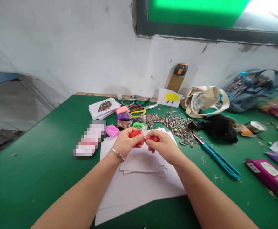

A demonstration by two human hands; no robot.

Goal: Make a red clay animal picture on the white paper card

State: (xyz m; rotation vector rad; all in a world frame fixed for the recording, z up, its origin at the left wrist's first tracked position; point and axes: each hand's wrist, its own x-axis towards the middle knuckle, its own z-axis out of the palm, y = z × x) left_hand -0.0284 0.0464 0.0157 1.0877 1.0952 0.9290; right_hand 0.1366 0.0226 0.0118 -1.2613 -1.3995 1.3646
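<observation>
My left hand is closed on a red packet with clear plastic at its top. My right hand pinches a red piece at the packet's right side, the fingertips of both hands nearly meeting. Beneath them lie white paper sheets, the smaller top one bearing faint orange marks. Packets in pink, purple, brown and green sit just beyond my hands.
Sunflower seeds, scissors and a yellow animal picture lie beyond. A blue cutter, black cloth, cream bag and magenta case are right. Left are a seed picture and a pixelated object.
</observation>
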